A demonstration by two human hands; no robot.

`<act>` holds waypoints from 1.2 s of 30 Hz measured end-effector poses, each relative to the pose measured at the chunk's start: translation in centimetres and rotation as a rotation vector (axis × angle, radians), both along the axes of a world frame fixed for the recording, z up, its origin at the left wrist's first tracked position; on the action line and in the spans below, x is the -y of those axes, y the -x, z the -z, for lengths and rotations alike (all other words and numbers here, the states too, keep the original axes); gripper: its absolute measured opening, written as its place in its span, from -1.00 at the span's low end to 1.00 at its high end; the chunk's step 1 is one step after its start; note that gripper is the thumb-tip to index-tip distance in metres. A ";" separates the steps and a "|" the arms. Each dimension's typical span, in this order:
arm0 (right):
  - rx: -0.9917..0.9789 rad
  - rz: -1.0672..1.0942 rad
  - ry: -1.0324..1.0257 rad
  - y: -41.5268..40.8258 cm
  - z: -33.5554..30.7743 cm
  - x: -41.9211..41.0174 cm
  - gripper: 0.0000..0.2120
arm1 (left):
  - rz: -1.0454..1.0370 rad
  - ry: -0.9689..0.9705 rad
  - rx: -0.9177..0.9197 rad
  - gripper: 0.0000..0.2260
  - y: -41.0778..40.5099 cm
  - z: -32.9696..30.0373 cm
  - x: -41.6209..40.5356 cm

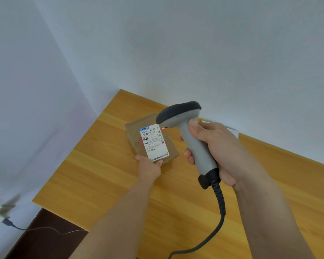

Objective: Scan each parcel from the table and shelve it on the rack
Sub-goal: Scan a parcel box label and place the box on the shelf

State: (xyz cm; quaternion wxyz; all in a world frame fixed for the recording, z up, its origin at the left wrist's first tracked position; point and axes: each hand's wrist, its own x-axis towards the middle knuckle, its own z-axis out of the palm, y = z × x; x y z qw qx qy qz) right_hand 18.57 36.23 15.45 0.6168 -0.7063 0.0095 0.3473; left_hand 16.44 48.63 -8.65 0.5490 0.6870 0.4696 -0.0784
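1. Your right hand [212,146] is nearest the lens, fingers wrapped tight round the grey handle of the barcode scanner [187,135], thumb laid up along the handle's near side.
2. Scanner's dark head sits above your knuckles and tips down and left; a black coiled cable [220,204] drops from the handle base below your palm.
3. Small red glow [162,128] shows just under the scanner head, at the label's upper right corner.
4. Your left hand [149,168] grips the near end of the cardboard parcel [138,128], thumb tip on its top face at the bottom edge of the white shipping label [153,142]; the other fingers are hidden, can't tell.
5. Parcel extends away from your left fingertips over the wooden table [94,172], label up; lifted or resting, can't tell.
6. Left of your left forearm, off the table edge: a wall socket [0,212] with a dark plug.
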 end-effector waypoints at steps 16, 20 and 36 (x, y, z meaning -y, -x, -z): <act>0.008 0.032 0.040 -0.6 -1.6 -0.7 -0.66 | -0.092 0.110 -0.115 -0.39 -1.7 -1.6 -1.8; 0.065 0.047 0.057 -0.6 -2.0 -0.9 -0.66 | -0.097 0.123 -0.110 -0.39 -1.6 -1.3 -1.7; -0.102 0.199 -0.173 0.6 2.8 2.2 -0.73 | -0.270 0.259 0.017 -0.39 3.4 -1.2 -2.1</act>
